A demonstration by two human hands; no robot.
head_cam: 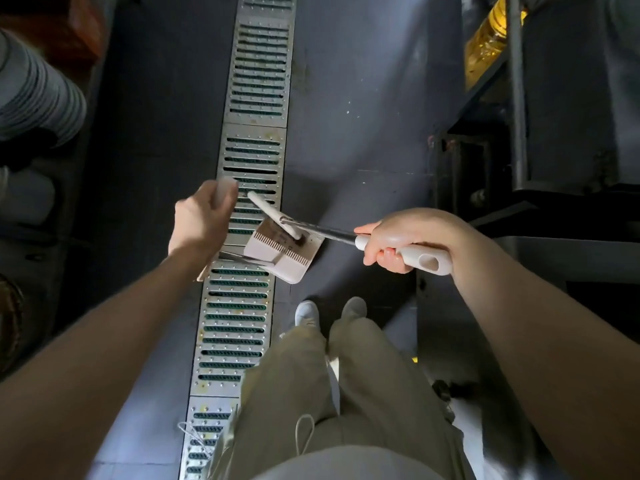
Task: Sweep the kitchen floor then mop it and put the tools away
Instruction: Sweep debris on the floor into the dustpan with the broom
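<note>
I look straight down at a dark kitchen floor (346, 133). My left hand (201, 220) grips the pale end of a handle (227, 188), apparently the dustpan's. The beige dustpan (291, 268), with comb teeth along its edge, hangs low over the metal drain grate (256, 81). My right hand (394, 240) is curled round the white grip of the broom handle (426, 261). Its metal shaft (322, 230) runs left to the white broom head (266, 213), which lies across the dustpan. Dark bristles show at the comb teeth.
The grate runs down the middle of the floor, from the top to beside my legs and shoes (306, 313). Stacked pale bowls or plates (34, 98) sit at the left. Dark metal equipment and a frame (519, 133) crowd the right, with something yellow (485, 46) above.
</note>
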